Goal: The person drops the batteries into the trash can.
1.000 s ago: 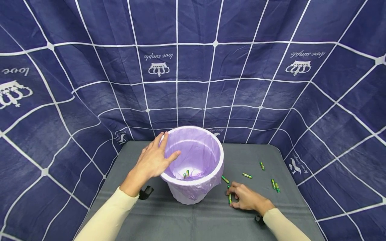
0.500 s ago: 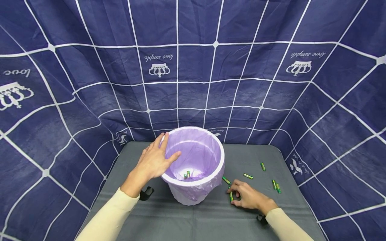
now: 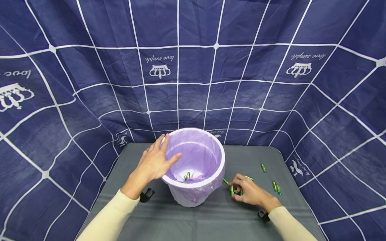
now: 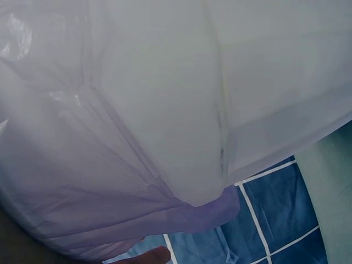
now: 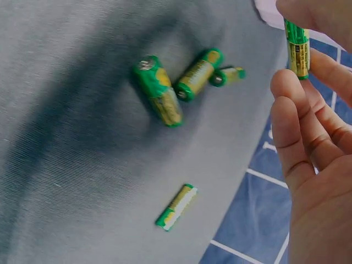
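My right hand (image 3: 251, 193) pinches a green-and-gold battery (image 5: 298, 49) between thumb and fingertips, just above the table to the right of a white bin (image 3: 184, 197) with a purple liner (image 3: 193, 144). Another battery (image 3: 226, 181) lies close to these fingers, partly covered by them, and one more (image 3: 248, 177) lies just behind the hand. My left hand (image 3: 153, 162) rests on the bin's left rim, its fingers fairly straight and the thumb over the inside. In the left wrist view the bin's wall (image 4: 159, 110) fills most of the picture. Small batteries (image 3: 188, 175) show inside the bin.
Farther right on the grey table (image 3: 211, 224) lie a side-by-side pair of batteries (image 3: 276, 188) and a single battery (image 3: 263, 168) behind them. A blue cloth (image 3: 193, 93) with white lines encloses the back and both sides.
My right hand has come up slightly and away from me, with the pinched battery moving along in its fingers. My left hand keeps its place on the rim.
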`<action>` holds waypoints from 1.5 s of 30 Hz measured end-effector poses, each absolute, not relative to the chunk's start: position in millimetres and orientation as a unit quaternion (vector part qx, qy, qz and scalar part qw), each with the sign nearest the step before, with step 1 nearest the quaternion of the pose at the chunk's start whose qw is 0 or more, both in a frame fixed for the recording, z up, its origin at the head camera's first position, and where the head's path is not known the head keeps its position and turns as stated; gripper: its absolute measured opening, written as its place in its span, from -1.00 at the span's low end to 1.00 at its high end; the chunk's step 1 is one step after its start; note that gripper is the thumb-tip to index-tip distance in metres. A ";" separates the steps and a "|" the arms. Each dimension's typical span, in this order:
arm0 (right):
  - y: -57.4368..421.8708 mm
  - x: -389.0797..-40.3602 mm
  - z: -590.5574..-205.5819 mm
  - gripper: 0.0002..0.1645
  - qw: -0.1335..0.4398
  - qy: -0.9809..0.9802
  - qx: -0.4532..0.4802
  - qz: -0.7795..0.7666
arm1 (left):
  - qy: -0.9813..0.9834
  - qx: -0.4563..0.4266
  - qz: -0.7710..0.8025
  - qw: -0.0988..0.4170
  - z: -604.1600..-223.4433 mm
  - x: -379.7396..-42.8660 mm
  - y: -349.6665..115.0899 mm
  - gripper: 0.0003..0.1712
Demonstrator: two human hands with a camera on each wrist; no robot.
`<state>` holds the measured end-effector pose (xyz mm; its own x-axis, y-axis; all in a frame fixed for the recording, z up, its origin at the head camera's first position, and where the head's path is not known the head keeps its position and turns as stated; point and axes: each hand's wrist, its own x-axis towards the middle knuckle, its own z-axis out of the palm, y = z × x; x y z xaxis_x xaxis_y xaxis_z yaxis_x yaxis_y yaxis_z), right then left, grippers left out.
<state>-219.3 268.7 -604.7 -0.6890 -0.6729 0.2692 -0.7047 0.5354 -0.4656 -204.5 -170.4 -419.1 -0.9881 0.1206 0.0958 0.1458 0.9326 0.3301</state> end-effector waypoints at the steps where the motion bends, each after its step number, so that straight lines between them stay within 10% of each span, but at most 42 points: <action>1: 268.6 -220.4 -602.3 -0.50 0.032 -0.876 0.391 0.279 | -0.982 -0.068 -0.171 0.037 -419.1 -204.4 -170.4 0.21; 45: 256.0 -257.3 -469.9 -0.39 0.203 -0.857 0.379 0.284 | -0.981 -0.066 -0.176 0.039 -421.1 -202.4 -170.5 0.19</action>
